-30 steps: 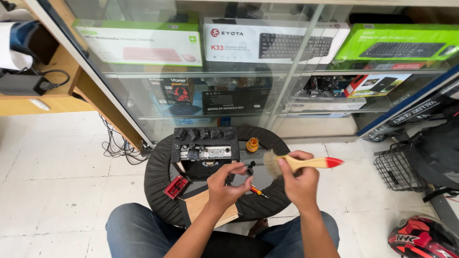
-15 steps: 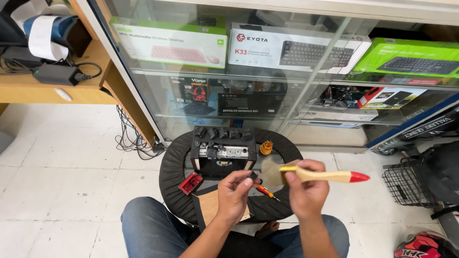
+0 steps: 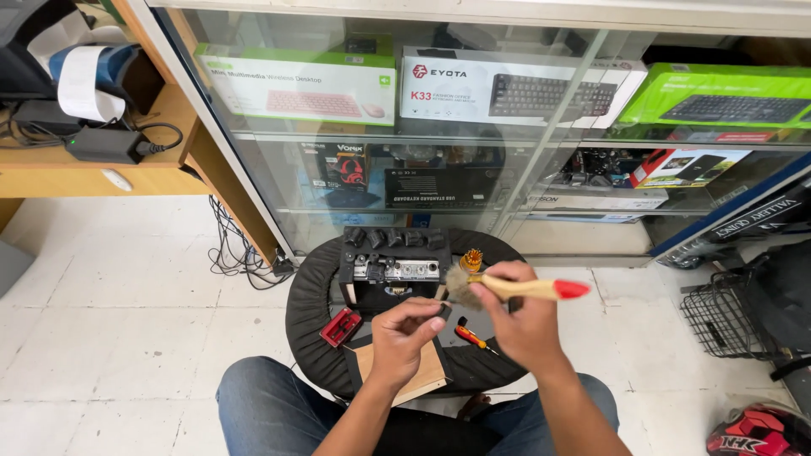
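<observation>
A small dark part (image 3: 443,311) is pinched between the thumb and fingertips of the left hand (image 3: 404,338), held up in front of the seated person's knees. The part is tiny and black; its shape is too small to make out. Just to its right, the soft tan bristles of a paintbrush (image 3: 515,289) meet it. The right hand (image 3: 525,323) is closed around the brush's pale wooden handle, whose red tip points away to the right. The step in hand looks like brushing dust off the part. Judging by this, the next move calls for light strokes and a steady pinch so the part does not slip.

Beyond both hands, a black electronic unit (image 3: 393,272) with a metal front panel rests on a round black stool (image 3: 308,317). A small orange screwdriver (image 3: 471,337) lies below the right hand. A red bit holder (image 3: 340,326) lies to the left of the left hand, and a tan cardboard piece (image 3: 422,380) sits under that hand. A glass display cabinet (image 3: 515,173) of boxed keyboards stands behind
</observation>
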